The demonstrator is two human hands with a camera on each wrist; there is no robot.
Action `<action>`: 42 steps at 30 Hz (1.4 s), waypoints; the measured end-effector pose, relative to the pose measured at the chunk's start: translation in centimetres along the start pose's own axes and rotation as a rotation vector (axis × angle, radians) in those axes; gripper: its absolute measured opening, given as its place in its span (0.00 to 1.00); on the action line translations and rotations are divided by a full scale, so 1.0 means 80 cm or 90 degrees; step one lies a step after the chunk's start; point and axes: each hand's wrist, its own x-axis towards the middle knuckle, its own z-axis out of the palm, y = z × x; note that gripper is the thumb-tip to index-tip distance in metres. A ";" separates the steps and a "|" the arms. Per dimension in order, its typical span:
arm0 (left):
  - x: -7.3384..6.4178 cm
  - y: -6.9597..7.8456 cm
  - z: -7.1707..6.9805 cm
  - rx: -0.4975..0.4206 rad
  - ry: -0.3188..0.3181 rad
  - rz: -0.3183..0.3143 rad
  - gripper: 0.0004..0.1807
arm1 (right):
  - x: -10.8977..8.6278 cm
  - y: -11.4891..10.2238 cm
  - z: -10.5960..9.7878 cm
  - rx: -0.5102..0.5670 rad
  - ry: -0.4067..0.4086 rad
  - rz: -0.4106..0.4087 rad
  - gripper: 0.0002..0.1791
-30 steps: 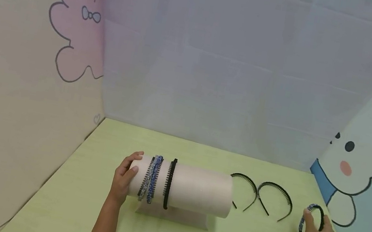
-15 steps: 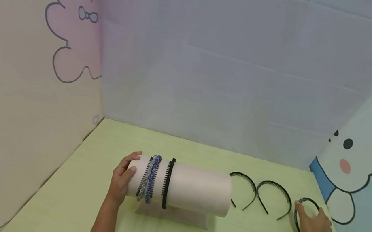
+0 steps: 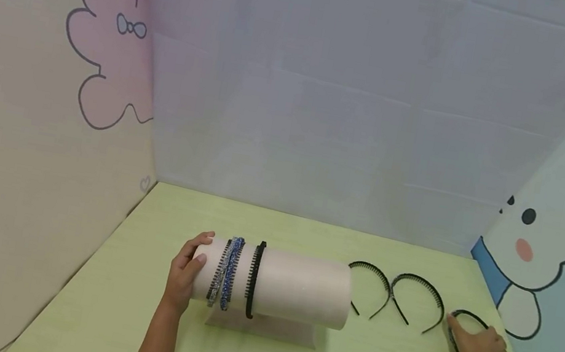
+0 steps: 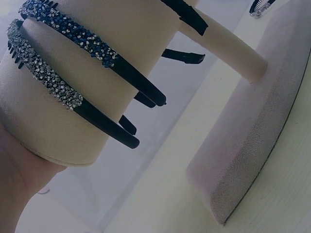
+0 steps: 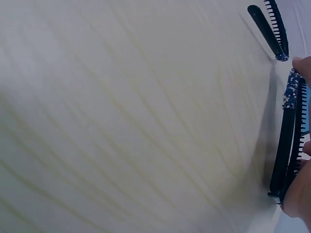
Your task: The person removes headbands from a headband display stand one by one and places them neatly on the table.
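At the right of the table, my right hand (image 3: pixel 482 349) pinches a black toothed headband (image 3: pixel 471 315). Blue and silver stones cover part of that headband in the right wrist view, where it sits low at the table. My left hand (image 3: pixel 183 274) grips the left end of a pale, padded cylinder stand (image 3: pixel 303 288), thumb in front. Around the cylinder sit a silver-stoned headband (image 4: pixel 46 70), a blue-stoned headband (image 4: pixel 77 36) and a black headband (image 3: pixel 254 283). The left fingers behind the cylinder are mostly hidden.
Two black headbands lie between the cylinder and my right hand: one headband (image 3: pixel 421 279) beside my hand, the other headband (image 3: pixel 381 273) partly behind the cylinder. The stand's flat base (image 3: pixel 263 326) rests on the pale table (image 3: pixel 126 305). Cartoon-printed walls border it.
My right hand has turned the headband and lowered it to the table, beside the other two loose headbands. The left hand keeps its hold on the stand.
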 end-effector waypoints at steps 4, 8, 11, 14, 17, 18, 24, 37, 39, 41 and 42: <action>0.000 -0.001 0.000 0.002 -0.002 0.005 0.14 | -0.001 0.001 -0.002 -0.029 -0.031 -0.016 0.65; 0.000 -0.001 0.000 0.002 -0.004 0.008 0.14 | -0.002 0.001 -0.010 -0.037 -0.073 -0.040 0.68; 0.001 -0.001 0.001 0.004 -0.003 0.008 0.14 | -0.005 0.000 -0.019 -0.034 -0.114 -0.058 0.69; 0.001 -0.001 0.002 0.005 -0.005 0.011 0.14 | -0.010 0.000 -0.029 -0.033 -0.147 -0.072 0.68; 0.000 -0.001 0.002 0.003 -0.007 0.015 0.14 | -0.011 0.002 -0.034 -0.028 -0.159 -0.083 0.67; 0.001 -0.001 0.002 0.002 -0.007 0.014 0.14 | -0.010 0.004 -0.033 -0.029 -0.155 -0.087 0.67; 0.000 -0.002 0.002 0.002 0.005 -0.002 0.13 | 0.002 0.020 -0.014 -0.041 -0.058 -0.125 0.63; -0.002 0.002 -0.004 0.000 -0.002 -0.001 0.13 | 0.001 0.008 0.007 0.020 0.009 -0.131 0.56; -0.001 0.001 -0.003 -0.002 -0.007 -0.006 0.14 | 0.001 0.007 0.005 0.028 -0.002 -0.113 0.57; -0.001 0.000 -0.002 -0.005 -0.007 -0.011 0.14 | 0.002 0.008 0.004 0.023 -0.004 -0.101 0.58; -0.001 0.000 -0.001 -0.006 -0.007 -0.013 0.14 | 0.003 0.008 0.003 0.017 0.001 -0.100 0.58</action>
